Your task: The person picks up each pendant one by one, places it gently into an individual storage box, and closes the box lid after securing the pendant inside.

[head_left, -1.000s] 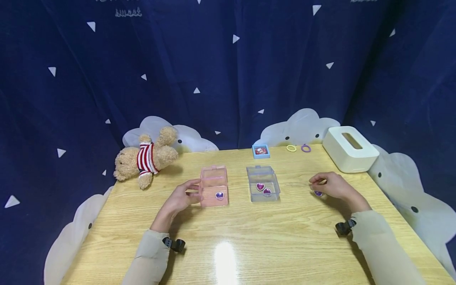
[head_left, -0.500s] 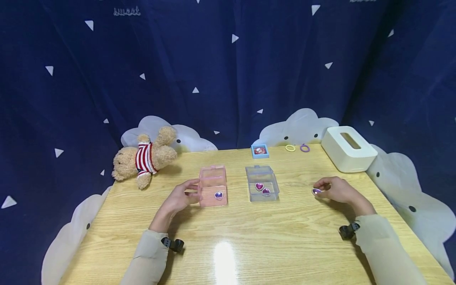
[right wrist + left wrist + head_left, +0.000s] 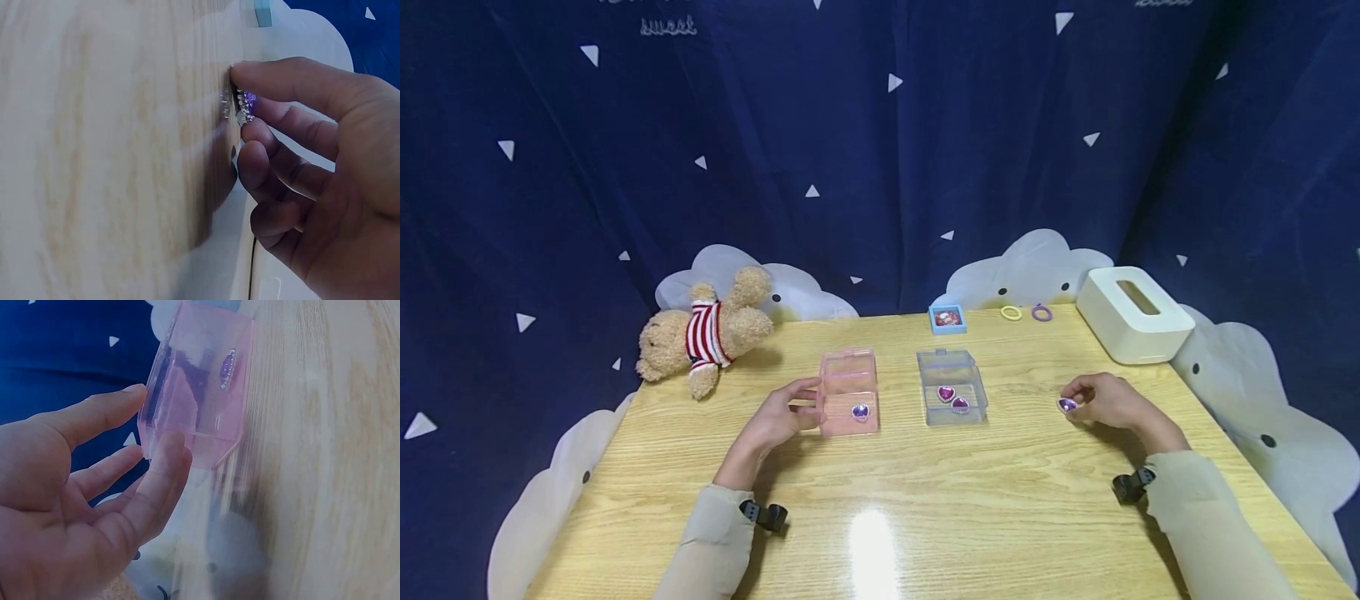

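Note:
My left hand (image 3: 782, 415) touches the left side of an opened pink clear box (image 3: 850, 425), its fingers extended and loosely spread in the left wrist view. Inside this box lies a blue-purple heart-shaped gem (image 3: 861, 412) with a silvery beaded edge. At the right of the table, my right hand (image 3: 1108, 402) pinches a purple gem (image 3: 1067, 405) at the tabletop. Its beaded rim shows between thumb and fingers in the right wrist view. Between the hands stands an opened blue-grey clear box (image 3: 936, 417) with two magenta gems (image 3: 946, 392) in it.
A teddy bear (image 3: 706, 332) in a striped top lies at the back left. Along the back edge are a small light-blue square frame (image 3: 947, 328), a yellow ring (image 3: 1011, 313) and a purple ring (image 3: 1041, 313). A white tissue box (image 3: 1138, 329) stands at the back right.
My right hand has lowered slightly and moved a little right, its fingertips closing on the purple gem, which now shows more fully. The left hand stays at the pink box.

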Available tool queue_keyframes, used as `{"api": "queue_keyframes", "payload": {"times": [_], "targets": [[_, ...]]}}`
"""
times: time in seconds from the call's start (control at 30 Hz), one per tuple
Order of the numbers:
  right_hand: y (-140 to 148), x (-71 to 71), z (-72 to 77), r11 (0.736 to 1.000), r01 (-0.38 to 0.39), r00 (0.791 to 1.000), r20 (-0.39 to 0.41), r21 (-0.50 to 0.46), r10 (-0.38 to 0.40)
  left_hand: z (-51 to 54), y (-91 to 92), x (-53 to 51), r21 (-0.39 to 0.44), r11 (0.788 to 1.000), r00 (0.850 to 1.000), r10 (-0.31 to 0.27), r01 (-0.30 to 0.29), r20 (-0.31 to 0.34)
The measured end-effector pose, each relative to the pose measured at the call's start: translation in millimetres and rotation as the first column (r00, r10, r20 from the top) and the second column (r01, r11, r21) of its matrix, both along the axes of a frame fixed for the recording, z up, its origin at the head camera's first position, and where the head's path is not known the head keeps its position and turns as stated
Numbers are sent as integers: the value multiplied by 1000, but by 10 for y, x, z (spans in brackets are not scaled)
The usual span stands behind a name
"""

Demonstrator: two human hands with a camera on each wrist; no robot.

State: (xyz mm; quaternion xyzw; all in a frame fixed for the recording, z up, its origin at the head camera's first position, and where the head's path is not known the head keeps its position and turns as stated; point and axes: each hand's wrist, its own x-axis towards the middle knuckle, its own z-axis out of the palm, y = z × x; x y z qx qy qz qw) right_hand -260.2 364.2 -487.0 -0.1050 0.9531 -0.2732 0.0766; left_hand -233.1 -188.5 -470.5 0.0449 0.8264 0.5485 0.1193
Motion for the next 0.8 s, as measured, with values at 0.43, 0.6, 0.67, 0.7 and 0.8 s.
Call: {"api": "queue_keyframes", "payload": {"times": [0.43, 0.6, 0.67, 0.7, 0.8], "targets": [[-13, 1, -23, 1000, 13, 1000, -20, 19, -12, 2, 2, 8, -1, 1000, 1000, 5, -5, -1], [-12, 6, -34, 1000, 6, 999, -46, 25, -5, 11, -1, 12, -11, 1000, 1000, 5, -5, 9], [-12, 8, -40, 1000, 8, 998, -63, 27, -6, 4, -3, 7, -17, 1000, 1000, 6, -6, 9], [-11, 9, -42, 1000, 9, 998, -70, 27, -7, -1, -4, 2, -20, 1000, 1000, 4, -4, 9], [-12, 11, -43, 999, 17, 997, -78, 27, -15, -19, -6, -10, -21, 1000, 1000, 6, -6, 11]]}}
